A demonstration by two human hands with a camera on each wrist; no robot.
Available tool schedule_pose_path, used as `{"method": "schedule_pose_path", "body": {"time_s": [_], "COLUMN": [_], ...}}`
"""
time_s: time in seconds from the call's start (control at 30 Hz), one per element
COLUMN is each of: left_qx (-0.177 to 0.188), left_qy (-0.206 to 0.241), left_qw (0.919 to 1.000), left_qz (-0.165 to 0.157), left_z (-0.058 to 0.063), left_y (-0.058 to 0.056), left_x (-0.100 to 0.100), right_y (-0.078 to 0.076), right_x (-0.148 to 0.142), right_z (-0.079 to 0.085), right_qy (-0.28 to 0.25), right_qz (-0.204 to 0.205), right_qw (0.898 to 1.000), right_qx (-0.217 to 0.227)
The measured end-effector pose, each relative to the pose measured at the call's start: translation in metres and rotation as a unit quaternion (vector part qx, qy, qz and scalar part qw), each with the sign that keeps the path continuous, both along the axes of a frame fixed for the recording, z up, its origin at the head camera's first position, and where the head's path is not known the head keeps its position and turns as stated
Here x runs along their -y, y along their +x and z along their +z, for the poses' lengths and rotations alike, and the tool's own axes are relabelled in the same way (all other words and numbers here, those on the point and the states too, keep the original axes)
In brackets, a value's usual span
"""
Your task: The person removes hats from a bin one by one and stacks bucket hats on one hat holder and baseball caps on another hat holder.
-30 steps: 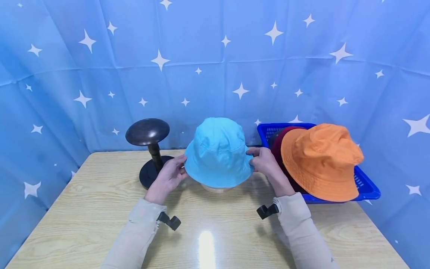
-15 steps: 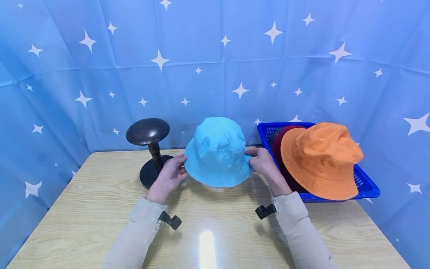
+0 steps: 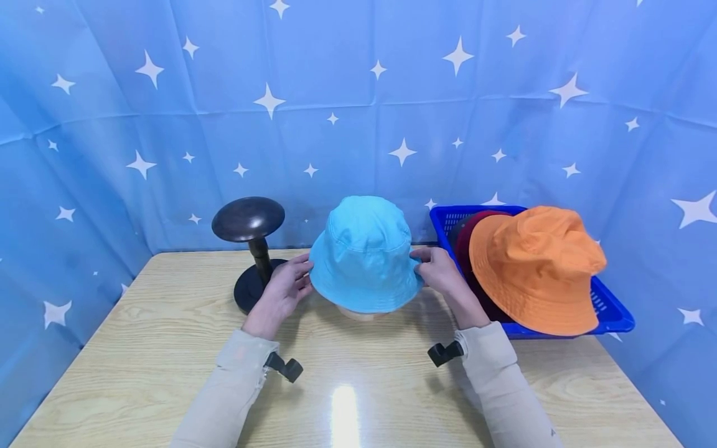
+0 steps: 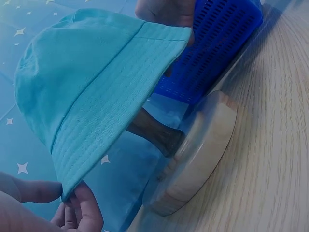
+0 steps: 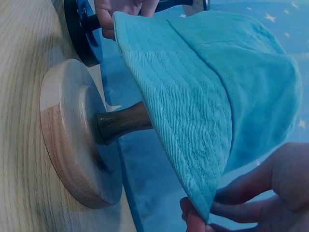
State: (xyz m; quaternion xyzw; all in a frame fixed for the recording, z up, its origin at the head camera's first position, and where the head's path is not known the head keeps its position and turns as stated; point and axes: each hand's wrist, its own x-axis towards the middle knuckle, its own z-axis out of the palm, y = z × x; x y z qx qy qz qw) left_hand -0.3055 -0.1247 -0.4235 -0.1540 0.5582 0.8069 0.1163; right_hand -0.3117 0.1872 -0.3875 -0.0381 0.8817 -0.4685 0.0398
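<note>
A light blue bucket hat (image 3: 366, 255) sits over a wooden hat stand, whose round pale base (image 4: 203, 154) and brown post (image 5: 123, 123) show below the brim in both wrist views. The stand's top is hidden inside the hat. My left hand (image 3: 285, 286) pinches the brim on the left side, thumb above and fingers beneath it in the left wrist view. On the opposite side, my right hand (image 3: 439, 270) pinches the brim between thumb and fingers.
A dark hat stand (image 3: 249, 221) with a bare domed top stands to the left. At the right, a blue basket (image 3: 613, 317) holds an orange bucket hat (image 3: 538, 267) and a dark red hat (image 3: 463, 246). A starred blue curtain (image 3: 313, 56) hangs behind the wooden table (image 3: 140, 361).
</note>
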Motion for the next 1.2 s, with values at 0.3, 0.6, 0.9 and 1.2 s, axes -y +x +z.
{"method": "schedule_pose_path", "body": {"time_s": [0.3,0.6,0.9,1.2], "left_qx": [0.006,-0.003,-0.108,-0.359], "left_qy": [-0.001,-0.055,-0.056,-0.106], "left_qw": [0.9998,0.9964,0.9833,0.9137], "left_qz": [0.017,0.064,0.135,0.157], "left_z": [0.0,0.007,0.018,0.038], "left_y": [0.0,0.003,0.017,0.047], "left_x": [0.0,-0.005,-0.019,-0.048], "right_y": [0.002,0.006,0.021,0.05], "right_x": [-0.001,-0.005,-0.015,-0.045], "right_z": [0.001,0.008,0.036,0.071], "right_qy": [0.02,0.038,0.051,0.039], "right_qz": [0.003,-0.002,0.003,-0.022], "right_qw": [1.0,0.999,0.998,0.992], "right_qx": [0.008,0.002,-0.048,-0.12]}}
